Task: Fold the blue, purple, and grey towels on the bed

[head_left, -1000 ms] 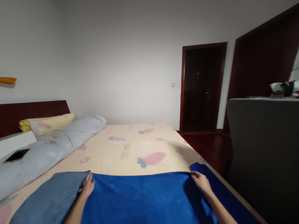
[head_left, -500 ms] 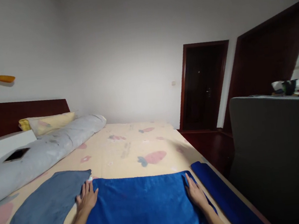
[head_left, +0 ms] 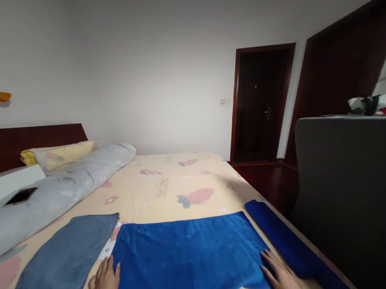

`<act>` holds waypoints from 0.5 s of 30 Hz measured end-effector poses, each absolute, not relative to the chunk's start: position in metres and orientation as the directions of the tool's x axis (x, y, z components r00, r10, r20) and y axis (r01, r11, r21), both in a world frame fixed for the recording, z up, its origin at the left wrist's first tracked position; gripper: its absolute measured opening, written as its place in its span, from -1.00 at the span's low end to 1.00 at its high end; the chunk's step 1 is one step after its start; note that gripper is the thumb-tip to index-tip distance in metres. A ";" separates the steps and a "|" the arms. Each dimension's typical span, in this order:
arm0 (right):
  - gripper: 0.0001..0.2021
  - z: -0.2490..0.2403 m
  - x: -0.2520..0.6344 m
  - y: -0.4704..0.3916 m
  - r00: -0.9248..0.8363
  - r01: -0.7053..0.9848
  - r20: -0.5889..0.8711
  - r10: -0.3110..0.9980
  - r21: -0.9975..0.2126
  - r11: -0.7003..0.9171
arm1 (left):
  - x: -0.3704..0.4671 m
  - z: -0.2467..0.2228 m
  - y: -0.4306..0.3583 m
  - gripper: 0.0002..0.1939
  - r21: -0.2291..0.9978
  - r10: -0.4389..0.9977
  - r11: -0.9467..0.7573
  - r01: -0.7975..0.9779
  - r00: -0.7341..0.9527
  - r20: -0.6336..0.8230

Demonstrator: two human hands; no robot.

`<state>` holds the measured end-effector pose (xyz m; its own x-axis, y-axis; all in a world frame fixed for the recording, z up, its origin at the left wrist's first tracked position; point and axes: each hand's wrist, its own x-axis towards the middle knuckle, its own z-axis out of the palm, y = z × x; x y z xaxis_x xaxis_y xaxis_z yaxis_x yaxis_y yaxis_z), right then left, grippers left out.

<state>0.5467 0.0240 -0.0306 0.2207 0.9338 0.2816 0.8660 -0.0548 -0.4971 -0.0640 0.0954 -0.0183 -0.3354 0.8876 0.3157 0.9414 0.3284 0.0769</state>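
A blue towel (head_left: 189, 262) lies spread flat on the bed in front of me. My left hand (head_left: 104, 284) rests at its left edge, fingers extended and slightly apart, palm down. At the lower right corner, my right hand (head_left: 281, 272) touches the towel with its fingers spread. Neither hand grips anything. To the left is a grey-blue cloth (head_left: 60, 266), with dark blue showing along its lower edge. On the right, a folded dark blue cloth (head_left: 290, 245) runs along the bed's side.
The bed sheet (head_left: 160, 195) is cream with pink printed shapes. A long grey bolster (head_left: 77, 179) carries a phone (head_left: 21, 196), beside a yellow pillow (head_left: 69, 155) and the dark headboard (head_left: 24, 144). A dark grey panel (head_left: 360, 189) stands right of the bed. A door (head_left: 260, 103) is beyond.
Both hands have slid toward me along the blue towel's sides, away from its far corners. The towel's near edge now shows and the right side lies flatter. The view has shifted slightly.
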 end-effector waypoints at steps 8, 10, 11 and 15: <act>-0.40 -0.009 0.560 -0.016 0.563 0.597 0.010 0.826 -0.696 -0.398 | -0.078 -0.033 0.035 -0.52 0.122 0.734 0.533 0.837 -0.529 0.425; -0.42 -0.004 0.555 -0.009 0.573 0.574 -0.046 0.818 -0.690 -0.441 | -0.084 -0.035 0.034 -0.54 0.153 0.760 0.492 0.857 -0.509 0.404; -0.43 -0.002 0.553 -0.005 0.570 0.575 -0.058 0.820 -0.685 -0.448 | -0.087 -0.035 0.035 -0.55 0.170 0.773 0.468 0.867 -0.495 0.396; -0.63 -0.002 0.543 0.013 0.543 0.617 0.020 0.840 -0.687 -0.383 | -0.093 -0.034 0.038 -0.57 0.255 0.779 0.440 0.861 -0.507 0.368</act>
